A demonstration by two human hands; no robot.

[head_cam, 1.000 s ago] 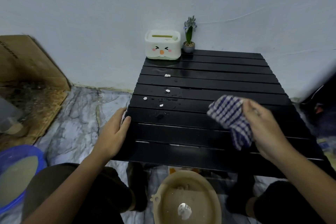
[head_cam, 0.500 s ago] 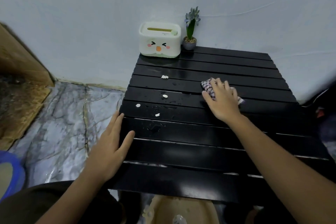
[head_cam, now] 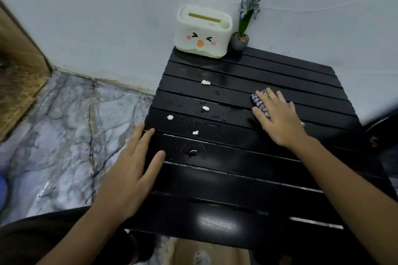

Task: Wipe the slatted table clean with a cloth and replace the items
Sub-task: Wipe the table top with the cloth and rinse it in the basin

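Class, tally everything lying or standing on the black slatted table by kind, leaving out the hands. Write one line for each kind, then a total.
White blobs: 4
Tissue box: 1
Potted plant: 1
Cloth: 1
Total: 7

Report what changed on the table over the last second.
The right hand brought the checked cloth down from the air and forward. It now presses the cloth flat on the slatted table, right of the mess. The left hand stayed resting on the table's left edge. The white blobs, tissue box and potted plant are unmoved.
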